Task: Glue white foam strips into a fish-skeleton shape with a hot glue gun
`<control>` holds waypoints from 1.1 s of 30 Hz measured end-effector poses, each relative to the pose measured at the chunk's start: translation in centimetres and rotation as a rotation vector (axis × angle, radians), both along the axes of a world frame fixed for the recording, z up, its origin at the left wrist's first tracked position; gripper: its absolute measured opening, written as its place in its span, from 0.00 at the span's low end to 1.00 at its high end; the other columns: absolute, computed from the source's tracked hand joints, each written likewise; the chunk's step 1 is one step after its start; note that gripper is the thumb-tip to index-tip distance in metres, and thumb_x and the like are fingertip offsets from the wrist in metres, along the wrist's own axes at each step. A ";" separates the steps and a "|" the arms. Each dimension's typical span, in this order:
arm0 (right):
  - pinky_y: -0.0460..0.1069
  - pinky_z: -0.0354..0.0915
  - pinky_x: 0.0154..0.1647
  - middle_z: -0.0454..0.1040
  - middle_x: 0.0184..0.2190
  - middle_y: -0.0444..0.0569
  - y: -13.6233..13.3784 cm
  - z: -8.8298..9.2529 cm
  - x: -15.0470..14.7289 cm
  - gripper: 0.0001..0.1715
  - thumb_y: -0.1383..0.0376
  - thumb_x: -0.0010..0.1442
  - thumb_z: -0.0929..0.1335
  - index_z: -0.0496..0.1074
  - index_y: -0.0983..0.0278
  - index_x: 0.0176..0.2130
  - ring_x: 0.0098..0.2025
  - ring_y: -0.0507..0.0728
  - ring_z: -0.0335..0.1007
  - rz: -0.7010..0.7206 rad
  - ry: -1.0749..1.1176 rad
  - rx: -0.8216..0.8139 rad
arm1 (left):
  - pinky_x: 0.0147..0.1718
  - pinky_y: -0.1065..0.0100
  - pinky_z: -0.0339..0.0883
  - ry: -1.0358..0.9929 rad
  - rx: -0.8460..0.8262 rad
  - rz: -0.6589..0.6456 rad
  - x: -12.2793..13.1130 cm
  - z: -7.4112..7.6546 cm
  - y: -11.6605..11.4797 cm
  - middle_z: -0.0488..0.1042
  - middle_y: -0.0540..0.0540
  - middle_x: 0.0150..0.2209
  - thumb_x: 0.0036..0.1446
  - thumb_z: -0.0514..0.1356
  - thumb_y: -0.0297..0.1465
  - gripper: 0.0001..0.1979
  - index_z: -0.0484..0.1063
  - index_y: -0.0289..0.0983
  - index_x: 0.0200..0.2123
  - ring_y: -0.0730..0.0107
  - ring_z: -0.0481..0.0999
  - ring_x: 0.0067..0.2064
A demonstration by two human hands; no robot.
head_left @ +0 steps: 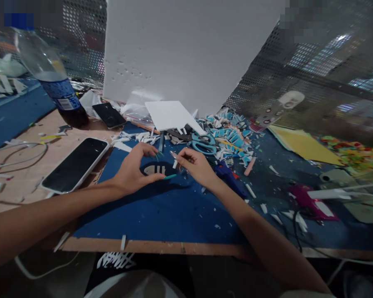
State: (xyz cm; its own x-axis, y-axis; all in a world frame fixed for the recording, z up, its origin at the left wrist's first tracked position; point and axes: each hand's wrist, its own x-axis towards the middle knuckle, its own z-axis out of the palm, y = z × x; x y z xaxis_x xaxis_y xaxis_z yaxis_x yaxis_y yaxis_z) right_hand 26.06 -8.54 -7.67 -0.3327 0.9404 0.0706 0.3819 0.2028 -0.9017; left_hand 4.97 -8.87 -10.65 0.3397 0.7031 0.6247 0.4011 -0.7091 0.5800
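My left hand [133, 167] curves over a small dark blue cut-out with white stripes [157, 169], thumb and fingers touching its edges on the blue mat [161, 211]. Right beside it, my right hand [194, 163] pinches a small white strip [175, 164] at the cut-out's right edge. Both hands have long teal nails. Teal scissors [203, 143] lie just behind my right hand.
A phone [75, 164] lies on the wooden board to the left, a second phone [109, 115] and a plastic bottle [51, 78] behind it. A big white foam sheet [186, 54] stands at the back, with foam scraps [230, 136] heaped before it. A pink tool [311, 202] and yellow paper [304, 145] sit right.
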 end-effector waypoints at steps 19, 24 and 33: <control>0.46 0.45 0.25 0.54 0.17 0.39 0.7 -1.3 0.0 0.18 0.64 0.63 0.59 0.54 0.62 0.22 0.21 0.49 0.50 -0.041 -0.455 0.201 | 0.42 0.55 0.57 0.567 0.369 -0.161 0.8 0.4 -1.0 0.75 0.41 0.46 0.55 0.53 0.39 0.13 0.70 0.37 0.38 0.51 0.65 0.49; 0.46 0.44 0.25 0.54 0.19 0.40 0.8 -1.2 0.0 0.18 0.65 0.63 0.59 0.51 0.62 0.22 0.22 0.49 0.50 -0.029 -0.530 0.231 | 0.41 0.56 0.55 0.589 0.355 -0.158 0.9 0.4 -0.9 0.75 0.41 0.47 0.55 0.54 0.41 0.15 0.68 0.36 0.38 0.50 0.65 0.49; 0.47 0.48 0.28 0.61 0.23 0.45 0.7 -0.8 0.0 0.16 0.66 0.64 0.57 0.58 0.63 0.25 0.27 0.52 0.57 -0.034 -0.715 0.290 | 0.40 0.56 0.54 0.623 0.328 -0.138 1.1 0.2 -0.9 0.74 0.41 0.47 0.54 0.53 0.44 0.17 0.66 0.37 0.39 0.50 0.64 0.49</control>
